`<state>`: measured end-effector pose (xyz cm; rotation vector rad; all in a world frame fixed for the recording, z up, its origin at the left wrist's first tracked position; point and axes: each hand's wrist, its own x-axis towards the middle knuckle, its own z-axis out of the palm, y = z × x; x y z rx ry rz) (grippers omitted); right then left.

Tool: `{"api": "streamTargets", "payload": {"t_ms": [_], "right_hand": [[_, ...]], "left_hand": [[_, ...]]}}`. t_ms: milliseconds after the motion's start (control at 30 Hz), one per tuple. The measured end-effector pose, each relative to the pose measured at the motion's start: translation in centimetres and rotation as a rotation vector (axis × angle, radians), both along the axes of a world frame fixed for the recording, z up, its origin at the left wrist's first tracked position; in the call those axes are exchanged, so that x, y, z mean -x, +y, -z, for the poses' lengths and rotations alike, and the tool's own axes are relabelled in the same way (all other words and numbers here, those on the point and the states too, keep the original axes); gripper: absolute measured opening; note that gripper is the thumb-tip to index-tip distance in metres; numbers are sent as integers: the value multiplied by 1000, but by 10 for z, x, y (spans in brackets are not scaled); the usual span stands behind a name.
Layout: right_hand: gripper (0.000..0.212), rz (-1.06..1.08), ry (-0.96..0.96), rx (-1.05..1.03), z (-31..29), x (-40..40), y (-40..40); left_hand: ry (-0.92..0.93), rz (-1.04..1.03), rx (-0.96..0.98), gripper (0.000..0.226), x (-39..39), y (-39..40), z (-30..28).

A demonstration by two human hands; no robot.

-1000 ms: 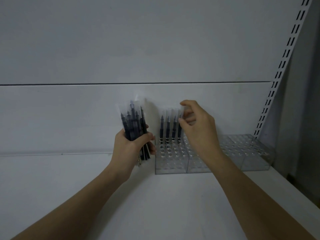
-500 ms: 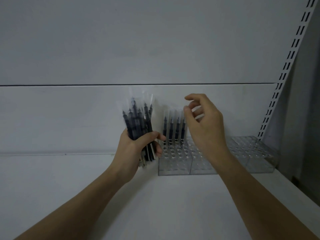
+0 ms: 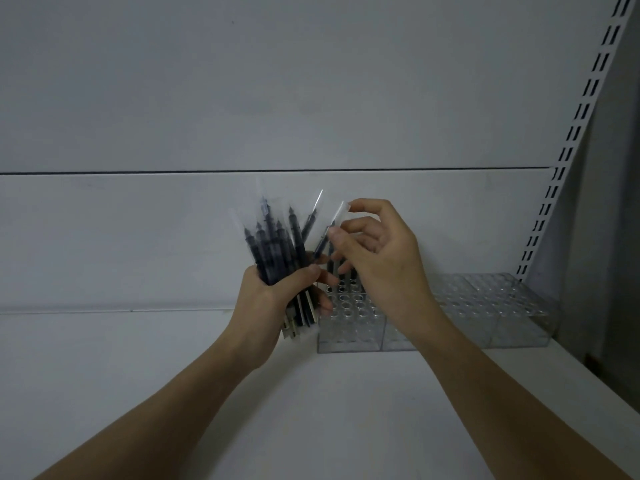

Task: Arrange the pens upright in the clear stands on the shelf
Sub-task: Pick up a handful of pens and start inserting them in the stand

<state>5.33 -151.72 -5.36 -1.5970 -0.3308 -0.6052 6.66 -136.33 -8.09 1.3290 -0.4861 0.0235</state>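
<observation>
My left hand [image 3: 273, 299] grips a bundle of dark pens [image 3: 273, 244], each in a clear sleeve, fanned out with tips up. My right hand [image 3: 377, 258] pinches the top of one sleeved pen [image 3: 327, 233] at the bundle's right edge, thumb and forefinger on its clear wrapper. Behind both hands a row of clear stands [image 3: 349, 323] with round holes sits against the back of the white shelf [image 3: 329, 410]. A few pens standing in the leftmost stand's back row are mostly hidden by my right hand.
More clear stands [image 3: 491, 306] continue to the right toward a slotted white upright [image 3: 568, 161]. The shelf's right edge drops off near the lower right corner. A white back panel rises behind the stands.
My right hand left the pens standing in the stand and moved left to the bundle, where it now pinches one pen. The bundle has fanned out a little.
</observation>
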Motion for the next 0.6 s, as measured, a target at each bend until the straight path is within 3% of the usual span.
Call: {"api": "streamTargets", "payload": {"t_ms": [267, 433, 600], "right_hand": [[26, 32, 4, -137, -5, 4, -3], [18, 111, -29, -247, -8, 3, -8], [17, 54, 1, -230, -6, 1, -8]], "left_hand": [[35, 26, 37, 16, 0, -1, -2], [13, -78, -11, 11, -5, -1, 1], [47, -157, -6, 14, -7, -1, 0]]}}
